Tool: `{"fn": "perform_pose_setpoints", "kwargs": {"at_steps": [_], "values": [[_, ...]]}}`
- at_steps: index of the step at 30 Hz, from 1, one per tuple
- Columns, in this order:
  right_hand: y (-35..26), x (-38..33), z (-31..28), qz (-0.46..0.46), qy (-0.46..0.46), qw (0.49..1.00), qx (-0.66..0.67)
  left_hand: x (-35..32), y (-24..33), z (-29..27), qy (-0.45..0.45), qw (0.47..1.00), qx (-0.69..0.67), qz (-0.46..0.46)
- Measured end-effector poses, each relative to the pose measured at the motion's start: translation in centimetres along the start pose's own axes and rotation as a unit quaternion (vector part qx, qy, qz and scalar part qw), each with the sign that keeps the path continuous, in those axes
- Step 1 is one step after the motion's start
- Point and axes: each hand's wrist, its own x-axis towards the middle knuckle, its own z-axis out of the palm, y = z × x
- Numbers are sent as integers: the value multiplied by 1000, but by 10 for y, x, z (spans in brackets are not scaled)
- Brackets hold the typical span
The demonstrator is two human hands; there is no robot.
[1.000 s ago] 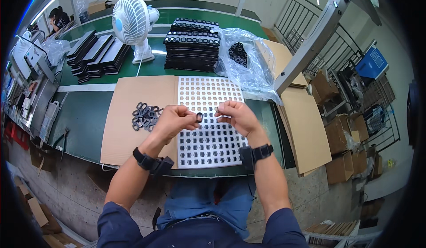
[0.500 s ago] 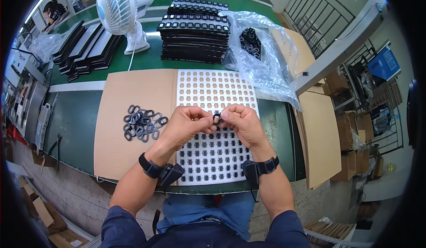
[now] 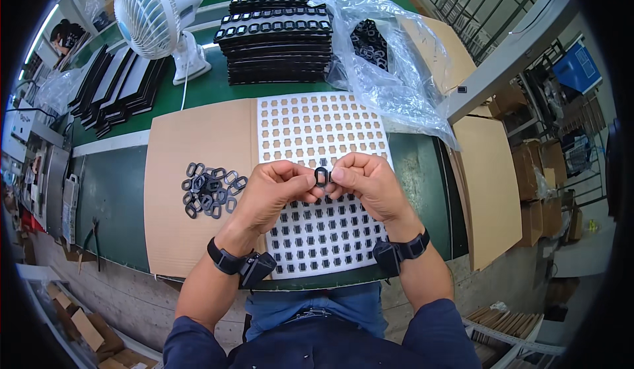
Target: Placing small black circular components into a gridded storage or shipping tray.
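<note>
Between my two hands, above the middle of a white foam sheet [image 3: 264, 119], I hold one small black oval ring [image 3: 321, 177]. My left hand [image 3: 281, 191] pinches its left side between thumb and fingers. On the other side my right hand [image 3: 370, 183] grips it the same way. The sheet has rows of cutouts; the near rows hold small dark pieces [image 3: 321, 238], while the far ones show bare cardboard through them. Left of the sheet, a loose pile of black oval rings [image 3: 211, 187] lies on the brown cardboard [image 3: 172, 237].
At the back stand a tall stack of loaded black trays [image 3: 274, 45], a white fan [image 3: 148, 16] and flat black-edged panels [image 3: 119, 88]. A clear plastic bag [image 3: 403, 92] holds more black rings. Pliers [image 3: 96, 240] hang at the left edge; a grey post [image 3: 508, 49] slants at right.
The black ring now faces me more squarely, its opening showing between my fingertips. Both hands keep their pinch. The whole view has shifted slightly.
</note>
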Motion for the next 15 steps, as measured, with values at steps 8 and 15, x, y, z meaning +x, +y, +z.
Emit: {"fn": "perform_pose_setpoints", "kwargs": {"at_steps": [8, 15], "values": [[-1, -1, 5, 10, -6, 999, -38, -3, 0, 0, -2, 999, 44, 17], [-3, -2, 3, 36, -4, 999, 6, -4, 0, 0, -29, 1000, 4, -9]]}}
